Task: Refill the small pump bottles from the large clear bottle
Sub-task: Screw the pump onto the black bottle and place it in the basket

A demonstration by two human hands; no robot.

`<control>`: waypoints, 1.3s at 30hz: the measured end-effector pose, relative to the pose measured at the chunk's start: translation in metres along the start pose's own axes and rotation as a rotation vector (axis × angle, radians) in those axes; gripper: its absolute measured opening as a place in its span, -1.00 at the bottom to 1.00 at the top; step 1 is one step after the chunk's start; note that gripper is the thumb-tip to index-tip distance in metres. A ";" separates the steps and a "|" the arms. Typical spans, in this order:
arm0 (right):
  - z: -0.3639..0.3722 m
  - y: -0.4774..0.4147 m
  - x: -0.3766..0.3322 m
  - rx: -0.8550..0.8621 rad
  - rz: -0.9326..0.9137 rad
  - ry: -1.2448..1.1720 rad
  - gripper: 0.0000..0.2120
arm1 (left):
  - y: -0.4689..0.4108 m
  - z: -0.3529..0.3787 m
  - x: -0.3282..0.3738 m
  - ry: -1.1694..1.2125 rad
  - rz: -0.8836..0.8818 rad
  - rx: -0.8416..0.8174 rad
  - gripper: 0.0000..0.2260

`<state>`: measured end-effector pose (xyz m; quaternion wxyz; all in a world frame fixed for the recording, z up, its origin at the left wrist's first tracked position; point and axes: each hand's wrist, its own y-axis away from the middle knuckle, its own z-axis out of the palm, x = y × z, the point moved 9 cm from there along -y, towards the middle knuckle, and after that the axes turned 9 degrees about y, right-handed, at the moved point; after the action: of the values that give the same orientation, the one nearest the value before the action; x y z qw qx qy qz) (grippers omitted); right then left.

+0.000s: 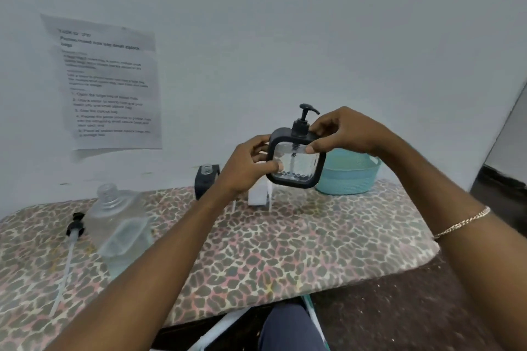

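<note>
1. Closest to the lens, a leg (pixel 288 330) in dark cloth shows at the bottom edge, just under the table's near rim.
2. Behind everything runs a plain pale wall (pixel 285 23).
3. Against it stands the table (pixel 285 251), its top wrapped in a leopard-spot cloth of grey, pink and cream.
4. To the right, the floor (pixel 413 308) is dark and speckled.
5. A printed sheet (pixel 108 85) is stuck to the wall on the left, creased, its text too blurred to read.
6. A teal basket (pixel 350 177) sits at the table's back right.
7. The large clear bottle (pixel 119 231) stands uncapped on the table's left side.
8. The small pump bottle (pixel 296 162), square with a black frame, a clear ribbed face and its pump fitted, is held upright in the air above the back of the table. The left hand (pixel 248 168) grips its left edge, thumb on the face. The right hand (pixel 342 131) pinches its top right corner beside the pump collar.
9. A second small bottle (pixel 206 179), black and open-necked, stands at the back behind the left hand.
10. A loose pump (pixel 71 239) with a long tube lies flat, left of the large bottle.
11. A thin gold chain (pixel 462 222) circles the right wrist.
</note>
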<state>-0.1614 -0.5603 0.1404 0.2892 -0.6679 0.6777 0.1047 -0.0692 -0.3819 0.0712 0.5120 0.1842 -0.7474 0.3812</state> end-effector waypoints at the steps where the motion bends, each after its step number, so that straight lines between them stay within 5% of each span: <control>1: -0.013 -0.003 0.009 0.022 0.019 0.002 -0.72 | -0.016 0.009 0.002 0.004 0.001 -0.012 -0.51; 12: -0.100 -0.023 0.121 0.257 0.253 0.085 -0.68 | -0.160 0.098 -0.024 0.036 -0.053 -0.082 -0.66; 24: -0.060 -0.020 0.215 0.435 0.473 0.239 -0.60 | -0.184 0.155 -0.121 -0.073 -0.331 0.035 -0.64; 39: 0.001 -0.011 0.261 0.462 0.606 0.428 -0.58 | -0.170 0.208 -0.129 -0.557 -0.245 -0.460 -0.42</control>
<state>-0.1346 -0.7816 0.0034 0.2403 -0.3635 0.8933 -0.1103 -0.0334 -0.6637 -0.0198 0.3592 0.2489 -0.8963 0.0747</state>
